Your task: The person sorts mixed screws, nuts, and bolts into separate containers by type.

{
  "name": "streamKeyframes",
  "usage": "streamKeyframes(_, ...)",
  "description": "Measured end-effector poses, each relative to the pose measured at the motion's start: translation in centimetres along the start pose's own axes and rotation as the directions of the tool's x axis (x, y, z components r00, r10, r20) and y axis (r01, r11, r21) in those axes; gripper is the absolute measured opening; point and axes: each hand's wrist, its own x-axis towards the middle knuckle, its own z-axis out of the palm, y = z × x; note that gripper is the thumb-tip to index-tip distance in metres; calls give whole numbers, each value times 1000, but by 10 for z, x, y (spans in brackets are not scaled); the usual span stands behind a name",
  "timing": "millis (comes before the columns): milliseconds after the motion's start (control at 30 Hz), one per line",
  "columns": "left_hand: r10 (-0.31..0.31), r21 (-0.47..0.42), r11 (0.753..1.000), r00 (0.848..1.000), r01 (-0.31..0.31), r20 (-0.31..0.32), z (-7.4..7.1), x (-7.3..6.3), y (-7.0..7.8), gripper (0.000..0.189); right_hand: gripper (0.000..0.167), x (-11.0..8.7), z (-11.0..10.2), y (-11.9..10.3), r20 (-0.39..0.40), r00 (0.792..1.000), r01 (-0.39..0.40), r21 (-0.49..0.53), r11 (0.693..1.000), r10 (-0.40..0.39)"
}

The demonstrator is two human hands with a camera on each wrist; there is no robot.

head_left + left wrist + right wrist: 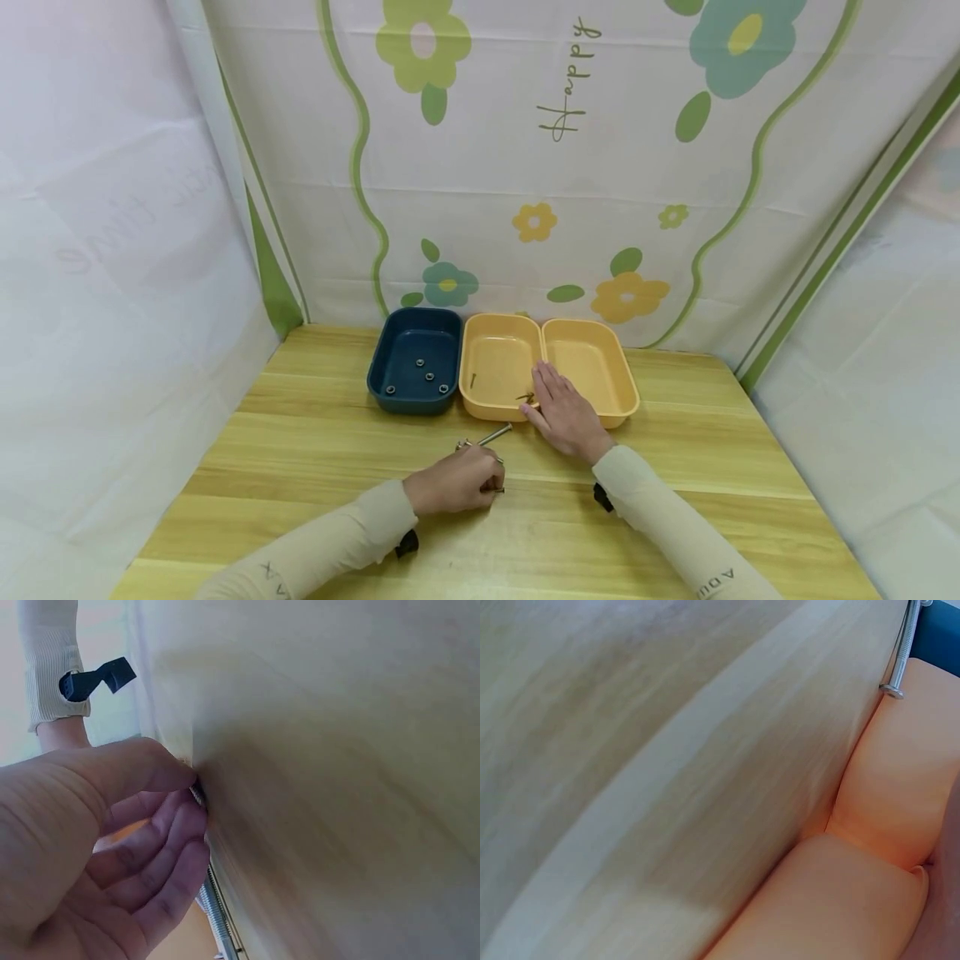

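Note:
My left hand (pixel 459 481) is low over the wooden table, thumb and fingertips pinching a small screw (pixel 493 490). In the left wrist view only a bit of the screw (pixel 197 793) shows between thumb and finger. Just beyond the knuckles lies a long silver bolt (pixel 497 434), and small metal pieces beside it are partly covered. My right hand (pixel 567 417) reaches over the front of the middle yellow tray (pixel 491 410), its fingers straight near the wall shared with the right yellow tray (pixel 592 367). Several small screws (pixel 528 397) lie in the middle tray by that hand.
A dark blue tray (pixel 416 406) holding several nuts (pixel 429 377) stands left of the yellow trays. One more screw (pixel 473 381) lies at the middle tray's left. Behind the trays hangs a flowered white cloth (pixel 525 167), with cloth at both sides too.

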Motion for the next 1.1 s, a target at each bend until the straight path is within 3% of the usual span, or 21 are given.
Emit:
streamKeyframes(267, 36, -64, 997, 996, -31, 81, -4, -2, -2, 11, 77, -1, 1, 1, 35, 999, -15, 4, 1000, 15)
streamKeyframes(533, 53, -43, 998, 998, -51, 32, -20, -6, -7, 11, 77, -1, 0, 0, 12, 1000, 2, -9, 1000, -2)
streamKeyframes(767, 57, -44, 997, 998, -58, -24, -47, -5, -10, 6, 78, -1, -2, 0, 38, 999, -3, -16, 1000, 4)
streamKeyframes(1100, 78, 94, 993, 992, -69, -97, -82, 6, -13, 6, 78, 0, -2, 0, 42, 999, -8, -17, 1000, 9)
